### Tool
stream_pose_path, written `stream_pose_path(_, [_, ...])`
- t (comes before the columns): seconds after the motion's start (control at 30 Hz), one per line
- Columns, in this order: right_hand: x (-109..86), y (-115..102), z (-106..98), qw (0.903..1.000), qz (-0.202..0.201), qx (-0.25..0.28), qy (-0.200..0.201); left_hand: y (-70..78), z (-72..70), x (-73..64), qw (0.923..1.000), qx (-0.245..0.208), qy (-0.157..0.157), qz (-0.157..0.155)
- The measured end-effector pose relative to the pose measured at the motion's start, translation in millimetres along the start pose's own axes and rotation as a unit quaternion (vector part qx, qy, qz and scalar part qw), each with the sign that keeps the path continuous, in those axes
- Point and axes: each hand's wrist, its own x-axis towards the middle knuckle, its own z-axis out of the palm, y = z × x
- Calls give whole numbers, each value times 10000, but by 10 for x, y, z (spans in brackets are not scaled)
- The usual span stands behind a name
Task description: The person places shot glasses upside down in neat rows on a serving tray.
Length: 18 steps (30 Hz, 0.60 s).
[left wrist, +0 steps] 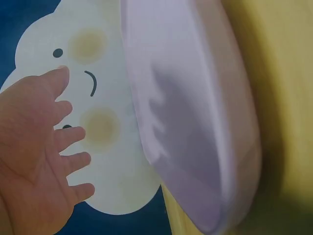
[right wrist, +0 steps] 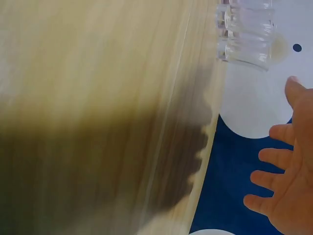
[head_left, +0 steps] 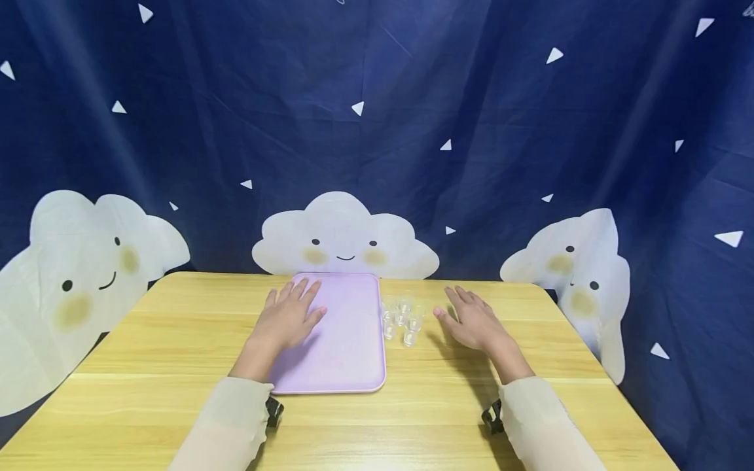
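Observation:
A flat lilac tray (head_left: 341,340) with a raised rim lies on the table, left of centre. Over its left side hovers my left hand (head_left: 287,318), fingers spread and holding nothing; in the left wrist view its shadow falls on the tray (left wrist: 183,132). Several small clear cups (head_left: 402,317) stand in a cluster just beyond the tray's right edge. To the right of them my right hand (head_left: 473,322) is held above the wood, fingers extended, thumb toward the cups. The right wrist view shows the clear cups (right wrist: 244,49) apart from the right hand (right wrist: 291,161).
The light wooden table (head_left: 436,418) has rounded far corners. Behind it hangs a dark blue curtain (head_left: 400,78) with white triangles and smiling clouds. A small black device (head_left: 492,417) sits at the right wrist, another black device (head_left: 274,412) at the left.

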Motion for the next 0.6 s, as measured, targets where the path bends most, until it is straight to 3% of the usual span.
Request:
stream_pose_path(0.33, [87, -56, 77, 9978, -269, 537, -272, -142, -38, -38, 9996, -35, -98, -279])
stream_pose_path(0.6, [138, -74, 148, 9963, -406, 606, -451, -260, -23, -90, 9968, -363, -322, -628])
